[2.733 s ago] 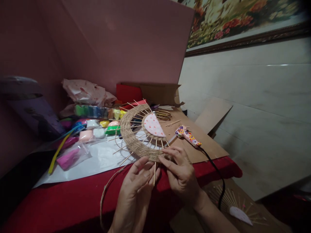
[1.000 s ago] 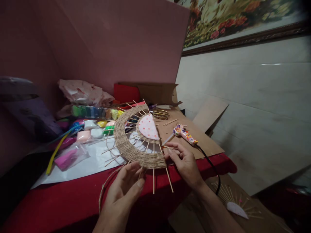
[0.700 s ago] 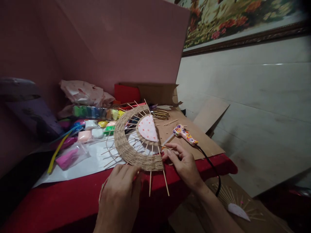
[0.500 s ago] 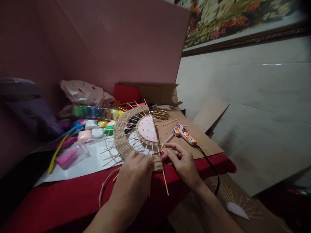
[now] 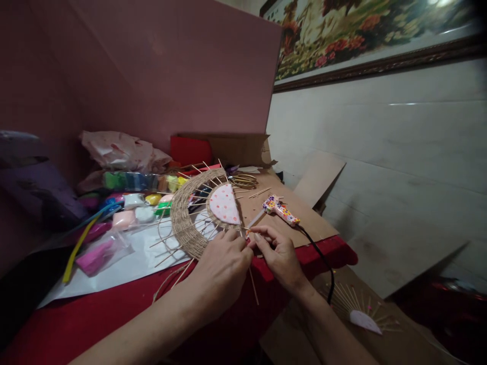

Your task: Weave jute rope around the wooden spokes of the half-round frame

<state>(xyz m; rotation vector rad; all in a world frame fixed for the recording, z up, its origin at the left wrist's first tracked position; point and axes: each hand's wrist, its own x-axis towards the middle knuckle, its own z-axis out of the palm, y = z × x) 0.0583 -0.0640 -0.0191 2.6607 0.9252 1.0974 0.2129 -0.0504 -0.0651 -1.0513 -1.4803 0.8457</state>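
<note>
A half-round piece (image 5: 186, 223) of brown twine woven over thin wooden sticks lies at the table's front edge. Its inner half-circle (image 5: 224, 205) is white cloth with red dots, rimmed with twine. My left hand (image 5: 226, 263) lies over the near end of the woven band and hides it. Its fingers are curled closed and meet my right fingertips; what they grip is hidden. My right hand (image 5: 277, 253) pinches thumb against forefinger at the end of a thin tan strand beside the half-circle's lower corner. Whether it is twine or stick I cannot tell.
A flower-patterned glue gun (image 5: 281, 209) with a black cord rests on the cardboard (image 5: 304, 230) at right. Colourful clay packets (image 5: 125, 219) sit at left by a yellow strip (image 5: 78, 253). A second half-circle with sticks (image 5: 365, 320) lies lower right.
My left hand has moved right and slightly up, off the band's middle, to meet my right fingertips. It now covers the band's near end. The whole view has shifted slightly.
</note>
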